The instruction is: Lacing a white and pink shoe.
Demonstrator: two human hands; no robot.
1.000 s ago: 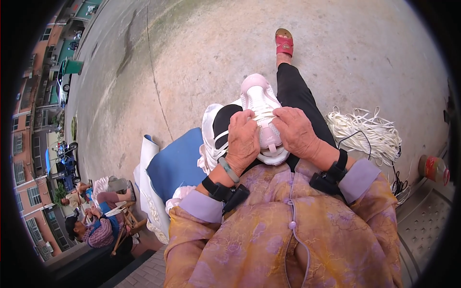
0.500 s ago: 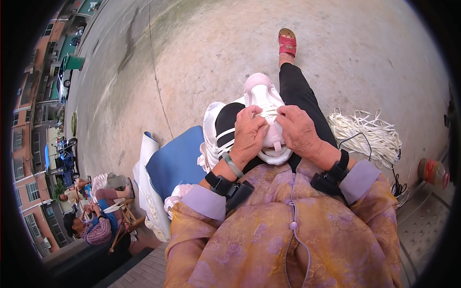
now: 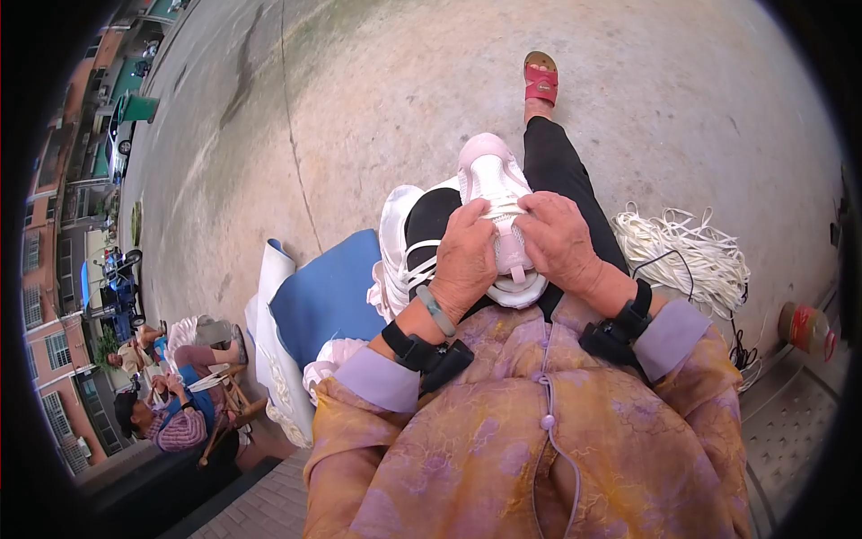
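A pink and white sneaker [image 3: 486,153] lies across my lap, its toe pointing away from me and its heel near my waist. White shoelace [image 3: 505,206] crosses its tongue in rows. My left hand [image 3: 467,256] is closed at the left side of the lacing, thumb and fingers pinched on the lace. From the other side my right hand [image 3: 562,242] pinches the lace too, its fingertips close to the left ones. The lace ends are hidden under my fingers. Another pale pink shoe with loose white laces [image 3: 393,260] sits left of my left hand.
A heap of white laces [image 3: 682,256] lies to my right, with a dark cord over it. Beyond it stands a plastic bottle with a red label [image 3: 806,329]. At left are a blue sheet [image 3: 328,292] and more pink shoes [image 3: 330,363]. Seated people [image 3: 184,427] are farther left.
Both hands stay at the lacing with only slight finger shifts; the left hand has turned a little. The sneaker has barely moved.
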